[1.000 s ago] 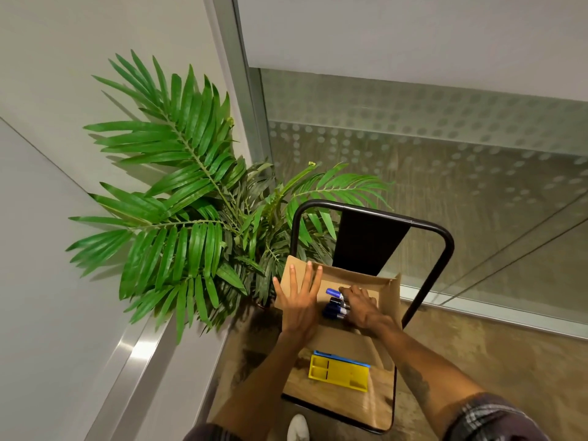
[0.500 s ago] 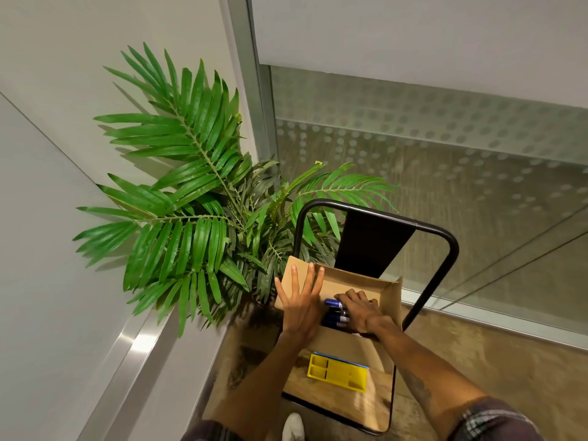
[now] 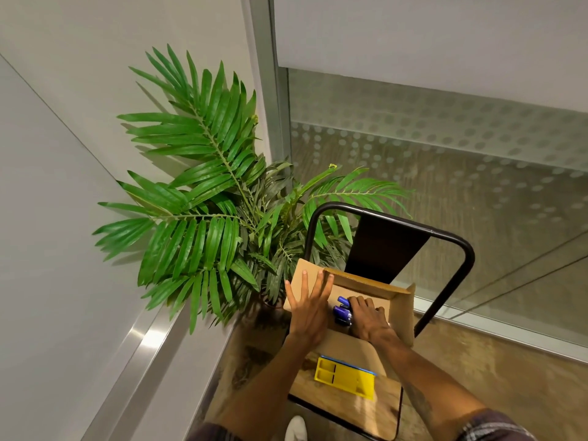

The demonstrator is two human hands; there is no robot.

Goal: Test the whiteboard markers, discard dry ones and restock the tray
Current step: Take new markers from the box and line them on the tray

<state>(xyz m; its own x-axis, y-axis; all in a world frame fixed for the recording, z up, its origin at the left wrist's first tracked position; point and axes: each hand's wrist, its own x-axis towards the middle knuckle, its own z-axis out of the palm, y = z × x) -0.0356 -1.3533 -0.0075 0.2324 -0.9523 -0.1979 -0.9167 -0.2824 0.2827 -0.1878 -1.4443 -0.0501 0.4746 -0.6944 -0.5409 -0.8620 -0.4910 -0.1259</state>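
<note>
An open cardboard box [image 3: 402,308] stands on the wooden seat [image 3: 346,409] of a chair. My left hand [image 3: 310,308] lies flat with straight fingers on the box's left flap. Inside the box my right hand [image 3: 369,318] grips a bundle of blue-capped markers [image 3: 342,310]; only their cap ends show past my fingers. A yellow tray [image 3: 345,377] with a blue edge lies on the seat in front of the box.
The chair's black tube frame [image 3: 458,246] arches behind the box. A leafy green palm plant [image 3: 216,205] fills the corner to the left, touching the chair. A dotted frosted glass wall [image 3: 445,173] stands behind. A white shoe [image 3: 296,429] shows below.
My right hand has sunk deeper into the box and closed tighter round the markers. My left hand stays flat on the flap. The view has tilted slightly.
</note>
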